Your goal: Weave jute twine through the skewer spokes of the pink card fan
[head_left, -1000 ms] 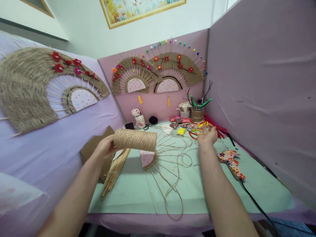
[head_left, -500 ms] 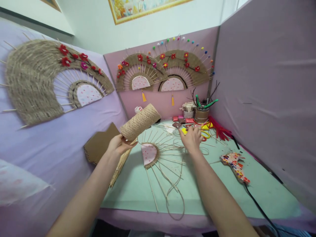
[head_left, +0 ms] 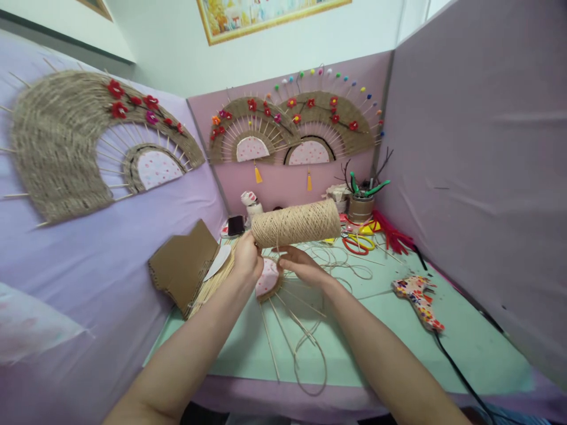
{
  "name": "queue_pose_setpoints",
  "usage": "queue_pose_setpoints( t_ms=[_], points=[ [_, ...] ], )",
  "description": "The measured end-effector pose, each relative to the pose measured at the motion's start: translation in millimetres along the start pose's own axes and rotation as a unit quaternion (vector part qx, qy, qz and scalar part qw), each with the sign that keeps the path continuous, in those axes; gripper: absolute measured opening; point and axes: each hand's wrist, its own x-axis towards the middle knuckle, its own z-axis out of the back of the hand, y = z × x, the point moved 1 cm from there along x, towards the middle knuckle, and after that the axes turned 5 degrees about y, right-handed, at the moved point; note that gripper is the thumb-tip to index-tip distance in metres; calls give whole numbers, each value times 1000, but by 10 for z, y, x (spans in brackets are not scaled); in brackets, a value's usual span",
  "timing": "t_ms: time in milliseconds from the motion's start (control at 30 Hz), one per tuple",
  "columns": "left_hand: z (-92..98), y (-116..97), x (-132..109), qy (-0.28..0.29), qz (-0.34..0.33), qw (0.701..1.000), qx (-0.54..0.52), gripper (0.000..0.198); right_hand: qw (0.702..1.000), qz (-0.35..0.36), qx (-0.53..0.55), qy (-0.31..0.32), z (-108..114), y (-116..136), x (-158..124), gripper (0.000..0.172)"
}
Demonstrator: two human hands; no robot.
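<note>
A large spool of tan twine [head_left: 296, 223] is held above the table, lying nearly level. My left hand [head_left: 248, 257] is closed on its left end. Just under the spool, my right hand [head_left: 303, 264] has its thumb and fingers together at a strand of twine that hangs from the spool. Below the hands lies a half-round piece with dotted fabric [head_left: 267, 278], a twine rim and thin sticks fanning out. Loose twine [head_left: 325, 369] loops over the sticks near the front edge.
Folded cardboard [head_left: 179, 265] and a bundle of sticks [head_left: 212, 289] lie left. Scissors [head_left: 365, 242], red fuzzy stems [head_left: 394, 236] and a can with green pliers [head_left: 361, 208] stand or lie at the back right. A patterned glue gun [head_left: 420, 301] with a cord lies right.
The spool has moved right and turned level with my left hand. My right hand has come left from the scissors area to the twine under the spool. A white piece now shows by the cardboard.
</note>
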Motion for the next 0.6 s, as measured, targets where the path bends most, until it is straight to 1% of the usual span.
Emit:
queue_pose_setpoints(
  t_ms=[33, 67, 133, 233, 300, 367, 467, 500, 533, 567, 600],
  points=[
    [25, 2, 39, -6, -25, 1000, 18, 16, 1000, -18, 21, 7, 17, 31, -15, 30],
    [63, -11, 85, -12, -44, 998, 42, 15, 999, -27, 39, 6, 45, 66, -29, 29],
    [178, -75, 184, -17, -63, 992, 103, 14, 997, -22, 68, -16, 128, 145, -49, 32],
    [406, -239, 301, -19, -74, 983, 165, 14, 991, 14, 108, -83, 314, 269, -65, 30],
    [555, -359, 341, -20, -62, 986, 154, 8, 975, 46, 149, -155, 484, 333, -85, 28],
    [674, -461, 356, -29, -18, 993, 111, 8, 947, 69, 196, -243, 687, 365, -127, 26],
    [788, -584, 359, -117, 74, 990, 25, 11, 888, 71, 254, -378, 1015, 348, -238, 28],
    [812, -623, 362, -145, 91, 985, 3, 13, 867, 75, 259, -420, 1120, 334, -285, 28],
    [833, -667, 367, -170, 86, 982, -10, 15, 844, 84, 255, -465, 1222, 321, -337, 28],
    [854, -716, 376, -183, 67, 981, -10, 17, 819, 99, 241, -511, 1317, 311, -391, 28],
    [880, -769, 385, -191, 35, 981, 1, 18, 792, 113, 225, -556, 1405, 305, -447, 27]
  ],
)
